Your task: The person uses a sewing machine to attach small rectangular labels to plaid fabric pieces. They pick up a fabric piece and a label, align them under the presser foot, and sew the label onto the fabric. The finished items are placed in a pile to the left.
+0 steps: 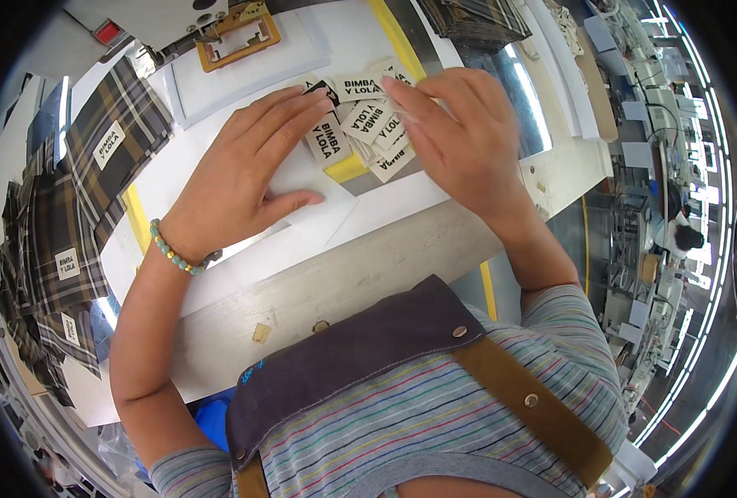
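White fabric labels with black lettering (370,122) lie in a loose, overlapping pile on the white work surface. My left hand (248,158) reaches in from the left with its fingers stretched out and its thumb apart. Its fingertips rest at the pile's left edge, by a small dark piece (327,90). On the other side, my right hand (472,137) is slightly blurred, its index finger extended to the end of a label (358,86) at the top of the pile. Its other fingers are bent, and its thumb stands apart from the index finger.
Plaid fabric pieces (61,220) with labels on them hang over the table's left side. A machine head (148,21) with an orange-brown frame (237,41) stands at the back left. More plaid pieces (478,18) are stacked at the back. Yellow tape (397,37) crosses the surface.
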The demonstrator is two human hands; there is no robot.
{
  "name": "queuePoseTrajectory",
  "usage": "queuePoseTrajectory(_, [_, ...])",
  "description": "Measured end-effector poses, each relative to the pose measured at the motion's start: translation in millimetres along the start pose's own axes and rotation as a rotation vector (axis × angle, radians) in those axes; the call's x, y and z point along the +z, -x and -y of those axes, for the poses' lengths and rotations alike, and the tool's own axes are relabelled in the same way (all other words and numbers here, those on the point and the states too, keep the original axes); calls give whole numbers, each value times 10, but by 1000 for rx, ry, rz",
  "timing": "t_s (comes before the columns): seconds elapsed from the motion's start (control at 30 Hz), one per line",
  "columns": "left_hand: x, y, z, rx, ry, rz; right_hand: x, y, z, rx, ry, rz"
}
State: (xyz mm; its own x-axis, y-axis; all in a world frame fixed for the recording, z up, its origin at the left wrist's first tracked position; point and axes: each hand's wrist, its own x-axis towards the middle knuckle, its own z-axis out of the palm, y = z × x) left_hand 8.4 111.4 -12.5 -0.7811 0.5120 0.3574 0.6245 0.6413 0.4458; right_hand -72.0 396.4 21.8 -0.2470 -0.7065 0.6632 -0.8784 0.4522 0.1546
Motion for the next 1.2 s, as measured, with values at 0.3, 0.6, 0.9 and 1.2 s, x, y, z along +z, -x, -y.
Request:
queuePoseTrajectory(0.3, [-83,41,64,-20,-84,61,24,77,379,-163,-438,262])
queuePoseTrajectory(0.6, [-71,10,16,-100,11,88,97,276,476,-346,-386,217])
queuePoseTrajectory(0.9, [-167,11,16,-116,219,-145,-16,-306,65,57,-452,-83])
queuePoseTrajectory(1.2, [-121,94,146,-558,889,-450,490,-702,154,136,-684,97])
